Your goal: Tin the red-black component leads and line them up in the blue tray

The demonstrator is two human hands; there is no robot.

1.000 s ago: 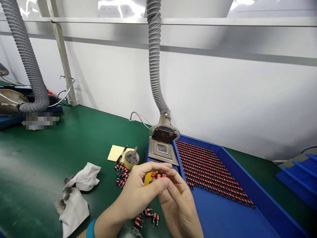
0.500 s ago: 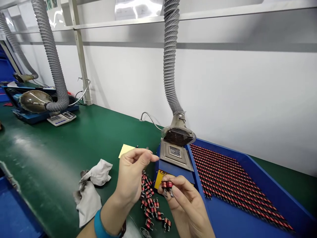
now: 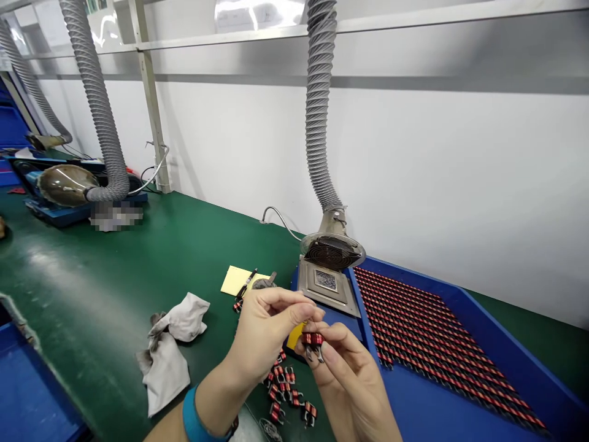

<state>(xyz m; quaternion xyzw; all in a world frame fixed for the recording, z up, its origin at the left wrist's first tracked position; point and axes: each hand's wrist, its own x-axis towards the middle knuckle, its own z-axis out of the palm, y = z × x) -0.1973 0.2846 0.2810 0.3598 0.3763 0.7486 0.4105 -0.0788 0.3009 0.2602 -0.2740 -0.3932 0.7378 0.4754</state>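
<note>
My right hand (image 3: 347, 374) pinches a small red wound coil (image 3: 313, 341) with metal legs, held up in front of me. My left hand (image 3: 267, 331), with a blue wristband, has its thumb and fingers closed on the top of the same coil. Below the hands several more red coils (image 3: 288, 393) lie loose on the green bench. Just behind the hands stands a blue solder pot (image 3: 327, 285) with a square metal top.
A blue tray (image 3: 460, 405) at the right holds rows of red coils (image 3: 423, 325). A grey extraction hose (image 3: 319, 123) ends in a round hood over the pot. Crumpled grey rags (image 3: 172, 350), a yellow note (image 3: 234, 279) and another station's hood (image 3: 64, 184) lie left.
My left hand came back from the left and closed onto the coil that my right hand holds. The view has hardly shifted since half a second ago.
</note>
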